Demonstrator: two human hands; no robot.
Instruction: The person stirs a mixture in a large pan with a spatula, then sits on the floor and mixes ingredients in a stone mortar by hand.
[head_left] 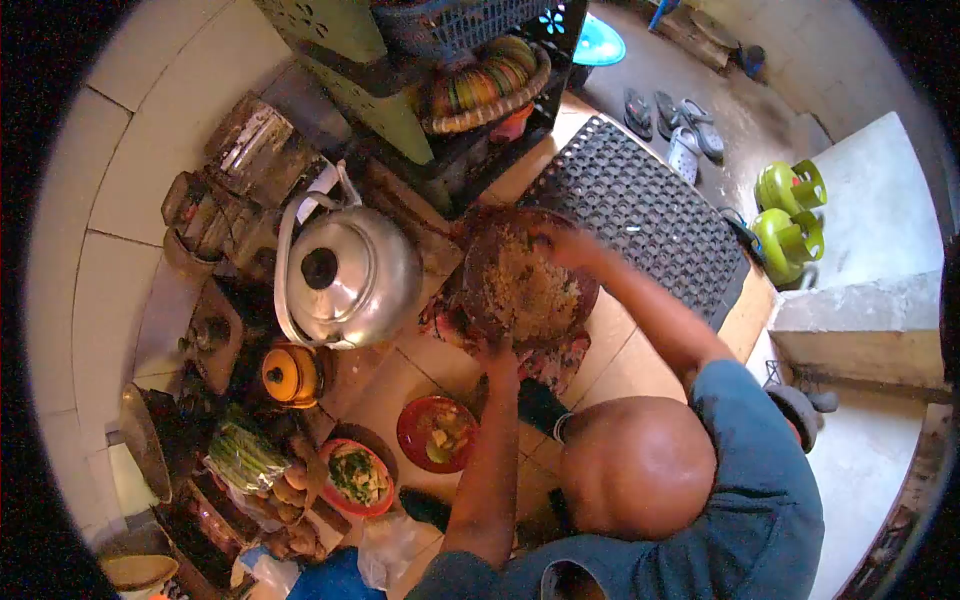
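A wide dark bowl (pixel 477 285) holds a crumbly, light brown food mixture (pixel 535 285). My left hand (pixel 497 360) grips the bowl's near rim. Over the far right part of the mixture is my right hand (pixel 562 247), blurred by motion. Its fingers are smeared, so anything held in them cannot be made out. Reddish patterned cloth (pixel 555 365) shows beneath the bowl. Nearer me stand a red plate (pixel 408 440) with pieces of food and a red-rimmed dish (pixel 335 492) with chopped greens.
Left of the bowl are a large metal kettle (pixel 375 275) and an orange lidded pot (pixel 290 375). Packed green vegetables (pixel 243 455) lie at the lower left. Beyond are a shelf (pixel 350 110), a black mat (pixel 640 215), sandals (pixel 685 155) and green gas cylinders (pixel 778 245).
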